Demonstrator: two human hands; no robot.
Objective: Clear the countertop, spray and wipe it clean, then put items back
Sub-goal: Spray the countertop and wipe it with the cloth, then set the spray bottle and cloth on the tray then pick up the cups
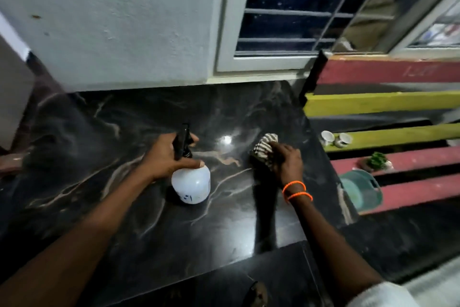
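Observation:
A black marble countertop point(124, 194) with pale veins fills the middle of the view. My left hand point(171, 155) grips the black neck and trigger of a white spray bottle point(191, 184), which stands upright on the counter. To its right, my right hand point(286, 160) grips a bunched striped cloth point(265, 147) and holds it down on the counter surface. An orange band circles my right wrist.
A pale wall and a barred window point(298, 15) stand behind the counter. Right of the counter's edge are red and yellow painted steps holding two small cups point(334, 138), a small green plant point(377, 160) and a teal basin point(361, 189).

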